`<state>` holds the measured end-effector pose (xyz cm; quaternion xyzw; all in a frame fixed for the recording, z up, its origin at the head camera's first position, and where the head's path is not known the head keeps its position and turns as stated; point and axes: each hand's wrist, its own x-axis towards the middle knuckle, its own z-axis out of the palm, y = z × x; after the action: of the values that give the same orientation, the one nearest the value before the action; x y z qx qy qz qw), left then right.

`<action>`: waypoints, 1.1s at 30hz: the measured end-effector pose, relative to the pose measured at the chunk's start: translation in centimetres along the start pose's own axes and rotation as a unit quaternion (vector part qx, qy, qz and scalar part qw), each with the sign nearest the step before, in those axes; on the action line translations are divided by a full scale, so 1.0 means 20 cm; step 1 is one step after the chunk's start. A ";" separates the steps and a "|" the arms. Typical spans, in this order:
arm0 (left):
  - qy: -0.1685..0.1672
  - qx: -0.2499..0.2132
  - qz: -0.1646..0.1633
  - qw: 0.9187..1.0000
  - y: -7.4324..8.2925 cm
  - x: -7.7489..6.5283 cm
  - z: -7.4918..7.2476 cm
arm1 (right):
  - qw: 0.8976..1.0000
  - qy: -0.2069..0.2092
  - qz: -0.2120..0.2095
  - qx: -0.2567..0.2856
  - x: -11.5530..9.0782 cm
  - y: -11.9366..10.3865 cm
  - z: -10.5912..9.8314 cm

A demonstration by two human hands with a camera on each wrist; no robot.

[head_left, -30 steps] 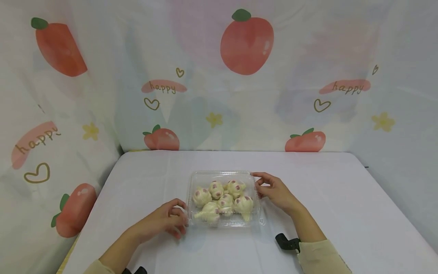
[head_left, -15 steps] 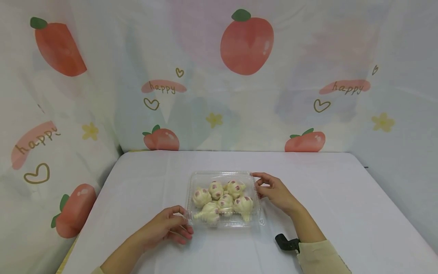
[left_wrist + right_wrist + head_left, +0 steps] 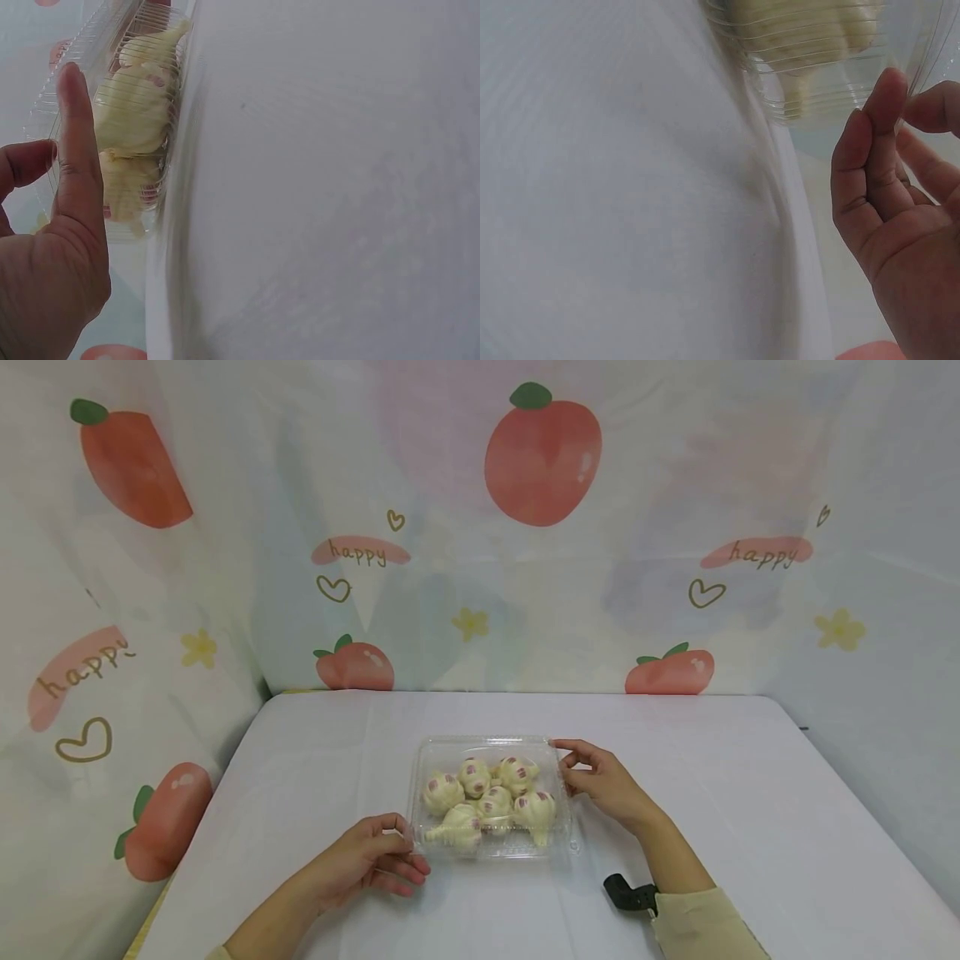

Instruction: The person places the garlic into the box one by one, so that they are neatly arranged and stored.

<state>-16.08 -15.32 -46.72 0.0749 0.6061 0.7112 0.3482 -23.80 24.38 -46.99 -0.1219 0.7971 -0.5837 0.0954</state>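
Note:
A lidded clear plastic box (image 3: 491, 847) sits mid-table in the head view. Inside lie several pale garlic bulbs (image 3: 534, 810) with purple marks and short stalks. My left hand (image 3: 360, 860) is at the near left corner; thumb and index finger meet at the rim there, while the other fingers extend loosely below. In the left wrist view one straight finger (image 3: 81, 165) passes in front of the box's side. On the right side, my right hand (image 3: 611, 785) pinches the box's edge between thumb and fingers (image 3: 885, 105), its index finger reaching toward the far corner.
A white cloth covers the table (image 3: 712, 777). Fruit-printed curtains (image 3: 540, 568) hang behind and at the left. A black device (image 3: 630, 892) is strapped at the right wrist, beside the beige sleeve (image 3: 701, 922).
My left hand has shifted slightly right and down along the box's near left corner, its lower fingers spreading forward. My right hand and the box have stayed in place.

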 end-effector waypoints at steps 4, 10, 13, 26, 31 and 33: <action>0.003 -0.003 -0.003 1.000 0.00 0.00 0.00 | 1.000 0.001 0.002 0.000 0.00 0.00 0.00; 0.009 -0.003 -0.007 1.000 -0.01 0.01 0.00 | 1.000 -0.002 0.004 0.004 0.00 0.00 0.00; 0.008 -0.002 -0.010 1.000 -0.01 0.01 -0.01 | 1.000 -0.004 0.005 0.005 0.00 -0.01 0.00; -0.001 -0.012 0.005 1.000 -0.01 0.02 0.00 | 1.000 -0.008 0.002 0.015 0.00 -0.01 0.00; -0.003 -0.012 0.012 1.000 -0.01 0.02 0.00 | 1.000 -0.006 0.005 0.013 0.00 -0.01 0.00; -0.005 -0.010 0.017 1.000 -0.01 0.02 0.00 | 1.000 -0.005 0.008 0.010 0.01 -0.01 0.00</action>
<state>-16.33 -15.10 -47.08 0.0852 0.5956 0.7226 0.3403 -23.86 24.22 -46.91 -0.1175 0.7917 -0.5902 0.1047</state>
